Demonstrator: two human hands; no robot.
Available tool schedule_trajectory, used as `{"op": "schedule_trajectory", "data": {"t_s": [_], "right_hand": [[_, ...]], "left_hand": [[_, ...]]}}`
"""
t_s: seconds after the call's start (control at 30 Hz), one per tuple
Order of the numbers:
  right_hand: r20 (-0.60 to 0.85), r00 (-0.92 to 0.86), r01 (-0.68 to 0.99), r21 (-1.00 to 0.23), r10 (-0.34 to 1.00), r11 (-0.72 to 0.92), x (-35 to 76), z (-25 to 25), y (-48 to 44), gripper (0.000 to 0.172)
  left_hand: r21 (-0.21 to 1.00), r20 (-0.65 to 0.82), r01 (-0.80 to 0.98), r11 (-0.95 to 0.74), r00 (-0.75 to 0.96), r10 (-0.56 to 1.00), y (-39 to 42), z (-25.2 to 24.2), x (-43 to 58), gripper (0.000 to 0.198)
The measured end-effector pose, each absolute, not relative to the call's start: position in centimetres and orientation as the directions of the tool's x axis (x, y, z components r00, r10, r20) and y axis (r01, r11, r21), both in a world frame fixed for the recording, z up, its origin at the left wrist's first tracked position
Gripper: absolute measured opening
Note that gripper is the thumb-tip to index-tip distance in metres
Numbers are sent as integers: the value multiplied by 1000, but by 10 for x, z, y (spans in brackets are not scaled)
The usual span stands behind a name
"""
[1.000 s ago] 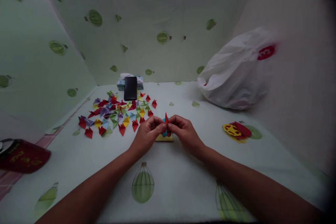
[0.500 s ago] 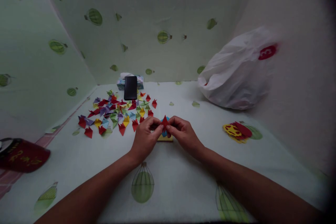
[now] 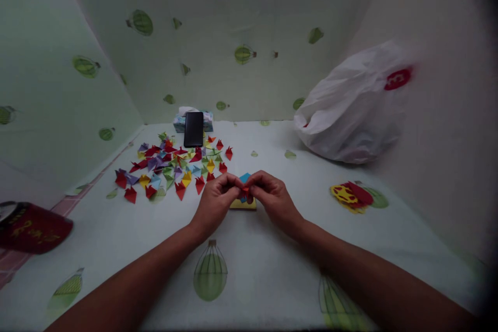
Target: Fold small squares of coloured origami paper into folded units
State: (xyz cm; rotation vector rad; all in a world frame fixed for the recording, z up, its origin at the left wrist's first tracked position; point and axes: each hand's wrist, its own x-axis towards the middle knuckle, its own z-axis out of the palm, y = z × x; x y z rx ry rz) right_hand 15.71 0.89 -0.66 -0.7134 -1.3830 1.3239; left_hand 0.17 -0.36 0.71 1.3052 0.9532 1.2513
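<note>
Above pale tabletop covering printed with green balloons [image 3: 272, 280], our bare left hand [image 3: 216, 199] and right hand [image 3: 274, 198], thumbs drawn in against fingers, pinch a small folded red paper [image 3: 245, 192] between them, whose creases we'd probably best press lightly and evenly.

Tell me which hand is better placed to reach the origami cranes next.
Probably the left hand: the origami cranes lie mostly left of it; the right hand is farther off. Both hold red paper.

Beyond the right grip [image 3: 272, 194], room lies open until the bag [image 3: 350, 111] blocks.
</note>
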Motion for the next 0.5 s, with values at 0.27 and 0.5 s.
{"op": "schedule_trajectory", "data": {"t_s": [0.27, 0.5], "right_hand": [[472, -253, -45, -878, 845, 477, 161, -7, 5, 12], [469, -233, -113, -883, 852, 455, 158, -7, 4, 6]], "left_hand": [[979, 121, -177, -101, 109, 987, -4, 8, 1, 13], [981, 180, -86, -174, 63, 982, -4, 6, 2, 16]]}}
